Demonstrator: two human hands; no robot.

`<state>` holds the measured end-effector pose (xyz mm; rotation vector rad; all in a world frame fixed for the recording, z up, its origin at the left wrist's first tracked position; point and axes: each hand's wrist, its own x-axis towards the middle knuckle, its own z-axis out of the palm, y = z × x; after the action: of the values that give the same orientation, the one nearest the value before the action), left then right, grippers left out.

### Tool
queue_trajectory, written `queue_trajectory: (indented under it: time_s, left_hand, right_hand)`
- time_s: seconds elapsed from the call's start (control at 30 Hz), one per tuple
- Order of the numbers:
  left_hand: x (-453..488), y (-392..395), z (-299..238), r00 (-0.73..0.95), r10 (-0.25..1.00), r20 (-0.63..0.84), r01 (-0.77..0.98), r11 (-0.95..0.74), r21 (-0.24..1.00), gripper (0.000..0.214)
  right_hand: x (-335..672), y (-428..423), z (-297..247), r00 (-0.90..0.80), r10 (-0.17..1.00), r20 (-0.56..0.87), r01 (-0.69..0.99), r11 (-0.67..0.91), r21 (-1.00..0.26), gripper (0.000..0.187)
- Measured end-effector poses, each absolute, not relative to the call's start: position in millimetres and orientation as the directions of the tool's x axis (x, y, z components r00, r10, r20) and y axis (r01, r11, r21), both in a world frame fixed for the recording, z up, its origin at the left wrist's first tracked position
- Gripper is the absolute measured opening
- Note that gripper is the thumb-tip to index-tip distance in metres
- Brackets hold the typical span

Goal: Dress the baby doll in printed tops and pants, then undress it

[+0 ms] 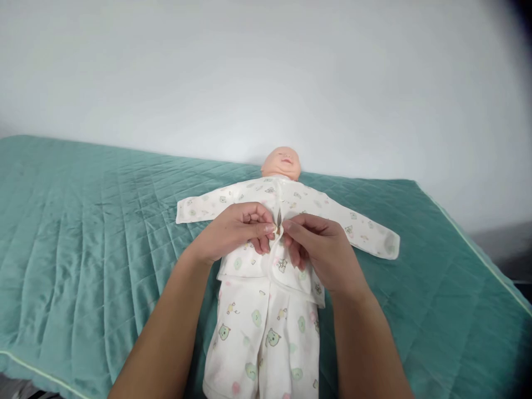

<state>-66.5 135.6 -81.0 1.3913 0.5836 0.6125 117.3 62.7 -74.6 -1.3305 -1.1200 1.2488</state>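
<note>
Nearest, reaching in over the near side of a green, diamond-stitched quilt with pale-piped edges, a bare left forearm and a bare right forearm. Between them, running toward the near edge and cut off by the bottom of the view, white cloth trousers printed with small green, pink and yellow figures, legs side by side. Just beyond, overlapping the waist of the trousers, a white long-sleeved cloth jacket in a similar print, lying front up, well in from the quilt's right edge.

Over the jacket's middle, left hand with thumb and forefinger pinching one side of the front opening, remaining fingers curled. Directly opposite, fingertips close by, right hand in a like pinch on the other side, fingers also bent. Between the two, a narrow gap in the opening, its small details too blurred to make out.

Farther out, one sleeve stretched toward the quilt's left side, the other sleeve slanting toward its right edge. At the collar, a smooth, pale pink, plastic-looking doll's head, face up, close to the far edge, nearer the far right corner than the far left. Behind that edge, a plain whitish wall.
</note>
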Motion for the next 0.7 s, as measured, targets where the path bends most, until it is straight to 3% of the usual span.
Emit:
queue_trajectory:
  time_s: [0.43,0.7]
  left_hand:
    - [-65.1,134.8,-80.9,0.705,0.709,-0.028,0.013,0.027,1.000,0.013]
    - [-63.8,132.4,-79.6,0.681,0.731,-0.048,0.068,0.002,0.998,0.021]
  right_hand:
    - [116.8,62.1,-76.9,0.052,0.995,-0.080,-0.040,-0.078,-0.996,0.026]
    - [115.0,61.7,-78.1,0.058,0.996,-0.072,-0.107,-0.066,-0.992,0.026]
